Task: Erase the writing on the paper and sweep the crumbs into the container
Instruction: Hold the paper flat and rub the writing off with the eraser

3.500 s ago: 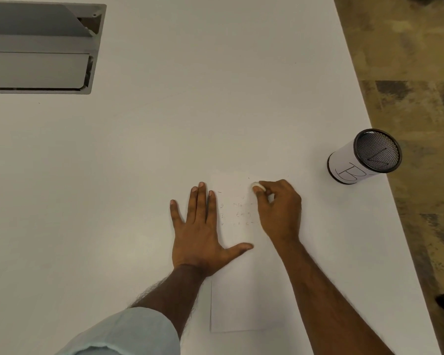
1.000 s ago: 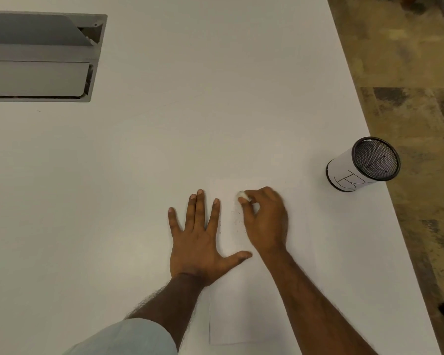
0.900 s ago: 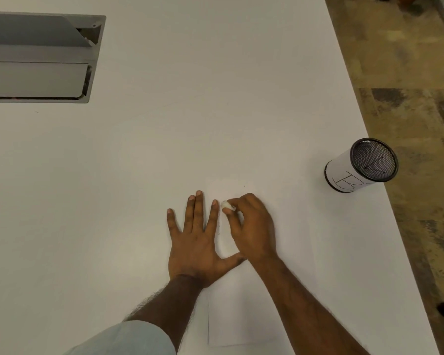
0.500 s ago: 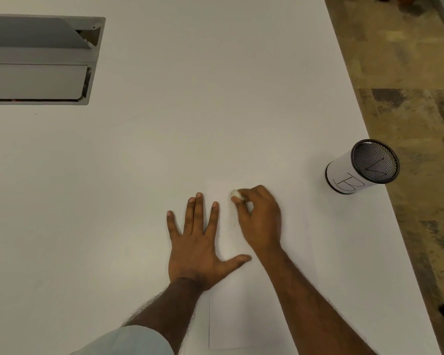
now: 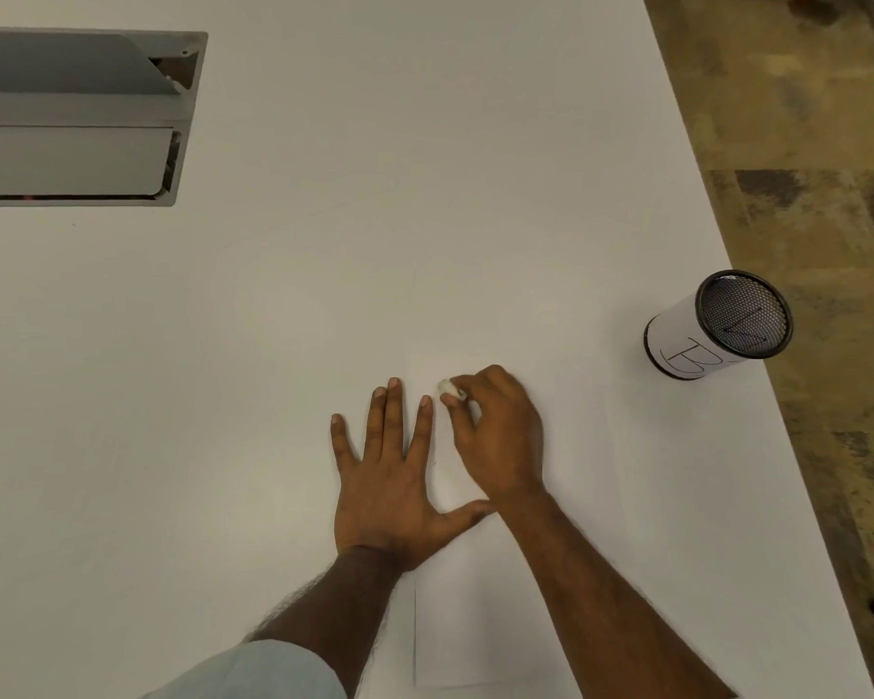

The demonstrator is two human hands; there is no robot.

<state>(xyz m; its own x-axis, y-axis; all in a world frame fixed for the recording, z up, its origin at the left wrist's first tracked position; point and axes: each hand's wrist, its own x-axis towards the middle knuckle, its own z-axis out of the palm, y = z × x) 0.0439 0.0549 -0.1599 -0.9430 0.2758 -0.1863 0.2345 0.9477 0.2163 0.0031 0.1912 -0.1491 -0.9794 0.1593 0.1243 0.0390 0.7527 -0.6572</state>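
- Paper [image 5: 465, 623] is lying flat on the big white table [image 5: 425, 194], right? How far along is the job?
- Yes, it is lying under both hands. I am not seeing any pencil marks on it, but they may be too faint to tell, so I am guessing the rubbing is nearly done.
- Where is the container [image 5: 677, 345] standing?
- Well off to the right of the paper, on its bottom, with nothing touching it.
- What is the left hand [image 5: 384, 476] doing?
- It is lying flat on the paper's left edge, fingers [image 5: 393, 411] straight and spread a little, holding the sheet down.
- And the right hand [image 5: 500, 436]?
- It is sitting over the paper's top part, fingertips [image 5: 468, 381] pinching a little white eraser [image 5: 447, 386] and pressing it on the sheet.
- Are crumbs going in yet?
- I am not seeing any crumbs; they may be too small. I am thinking the sweeping is not starting yet.
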